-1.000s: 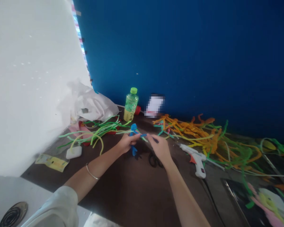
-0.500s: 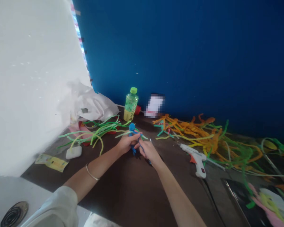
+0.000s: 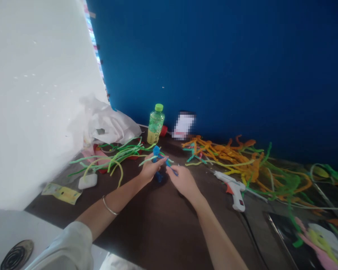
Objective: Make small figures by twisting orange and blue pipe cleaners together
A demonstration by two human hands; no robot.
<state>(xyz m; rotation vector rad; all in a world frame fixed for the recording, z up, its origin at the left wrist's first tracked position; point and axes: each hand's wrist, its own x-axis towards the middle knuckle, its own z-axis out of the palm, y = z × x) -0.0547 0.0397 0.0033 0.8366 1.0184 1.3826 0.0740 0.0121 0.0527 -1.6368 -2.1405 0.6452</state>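
A small blue pipe-cleaner figure with a rounded top stands up out of my left hand, whose thumb and fingers are closed round its middle. Its lower blue end shows beneath that hand. Pale green pipe-cleaner ends stick out on both sides of the figure. Just to the right, my right hand pinches a blue pipe-cleaner strand that runs from the figure. The fingers of both hands partly hide where the strand joins.
Green pipe cleaners lie to the left, near a white case and a yellow packet. A drink bottle and a phone stand behind. On the right are a glue gun and tangled orange pipe cleaners.
My right hand has moved away from my left, to the right and slightly down, drawing the blue strand out. The left hand has hardly moved.
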